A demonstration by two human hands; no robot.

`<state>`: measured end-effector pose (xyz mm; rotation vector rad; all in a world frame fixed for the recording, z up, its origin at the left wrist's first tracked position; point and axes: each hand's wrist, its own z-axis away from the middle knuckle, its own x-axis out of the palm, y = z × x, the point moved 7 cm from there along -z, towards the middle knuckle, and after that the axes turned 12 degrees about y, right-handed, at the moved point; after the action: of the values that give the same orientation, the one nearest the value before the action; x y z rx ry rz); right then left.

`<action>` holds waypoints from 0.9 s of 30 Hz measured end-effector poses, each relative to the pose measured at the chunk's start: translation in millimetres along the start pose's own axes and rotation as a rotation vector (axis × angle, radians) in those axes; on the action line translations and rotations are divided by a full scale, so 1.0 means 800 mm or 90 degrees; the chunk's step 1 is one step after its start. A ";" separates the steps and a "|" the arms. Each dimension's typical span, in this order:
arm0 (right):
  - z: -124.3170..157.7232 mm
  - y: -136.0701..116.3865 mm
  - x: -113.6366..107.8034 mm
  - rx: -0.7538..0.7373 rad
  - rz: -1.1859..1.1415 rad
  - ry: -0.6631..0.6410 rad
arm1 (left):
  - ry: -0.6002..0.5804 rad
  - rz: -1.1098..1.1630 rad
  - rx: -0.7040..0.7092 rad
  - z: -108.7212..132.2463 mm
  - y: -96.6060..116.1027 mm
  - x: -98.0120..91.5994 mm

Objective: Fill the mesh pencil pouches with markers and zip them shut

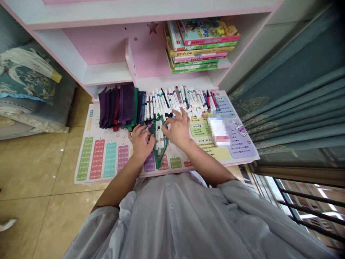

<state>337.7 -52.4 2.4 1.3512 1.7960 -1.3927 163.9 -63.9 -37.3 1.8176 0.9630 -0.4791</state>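
Observation:
An open pouch with a green zip (157, 144) lies on the printed multiplication mat (104, 158), with several white-barrelled markers standing out of its mouth. My left hand (140, 142) grips the pouch's left zip edge. My right hand (176, 128) sits at the pouch's upper end, fingers spread and touching the markers; whether it holds the pouch is hidden. Many more markers (179, 100) lie side by side just beyond my hands. To their left stands a row of dark purple and green fabric pouches (118, 106).
A pink-and-white shelf unit (107, 68) rises behind the mat, holding a stack of children's books (201, 45). A blurred patch (219, 131) covers part of the mat. Bedding (24, 79) lies on the left, a teal curtain (291, 104) hangs on the right, and beige floor tiles (35, 169) show below.

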 end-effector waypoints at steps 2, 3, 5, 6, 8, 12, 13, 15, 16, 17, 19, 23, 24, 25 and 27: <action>-0.034 0.012 -0.001 0.004 0.004 0.052 | 0.001 0.001 -0.004 0.000 0.001 -0.001; -0.052 0.020 0.003 0.007 0.011 0.062 | 0.002 0.001 -0.006 0.000 0.001 -0.001; -0.086 0.034 0.020 0.019 0.032 0.046 | 0.002 -0.001 -0.009 0.000 0.001 -0.001; -0.101 0.041 0.030 0.028 0.045 0.031 | 0.002 -0.003 -0.010 0.000 0.001 -0.002; -0.124 0.050 0.048 0.044 0.073 0.008 | 0.001 -0.006 -0.009 0.001 0.001 -0.001; -0.145 0.055 0.070 0.055 0.111 -0.023 | 0.006 0.001 -0.007 0.001 0.000 -0.002; -0.147 0.055 0.072 0.055 0.114 -0.026 | 0.007 0.004 -0.007 0.002 0.000 -0.002; -0.149 0.054 0.076 0.051 0.115 -0.024 | 0.005 0.008 -0.007 0.002 0.000 -0.002; -0.151 0.055 0.077 0.047 0.115 -0.021 | 0.004 0.009 -0.007 0.002 0.000 -0.002; -0.152 0.055 0.078 0.045 0.116 -0.019 | 0.004 0.009 -0.009 0.001 0.000 -0.002; -0.155 0.057 0.082 0.042 0.123 -0.023 | 0.004 0.008 -0.010 0.001 0.000 -0.002; -0.163 0.062 0.093 0.042 0.136 -0.044 | 0.006 0.008 -0.014 0.001 0.000 -0.002; -0.166 0.063 0.095 0.043 0.137 -0.046 | 0.006 0.010 -0.015 0.001 -0.001 -0.002; -0.168 0.064 0.098 0.045 0.139 -0.046 | 0.006 0.011 -0.015 0.001 -0.001 -0.002; -0.171 0.066 0.103 0.046 0.136 -0.049 | 0.005 0.013 -0.017 0.001 -0.001 -0.002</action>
<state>378.1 105.3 -39.2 1.4583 1.5155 -1.3853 162.3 -65.2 -37.5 1.8045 0.9516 -0.4450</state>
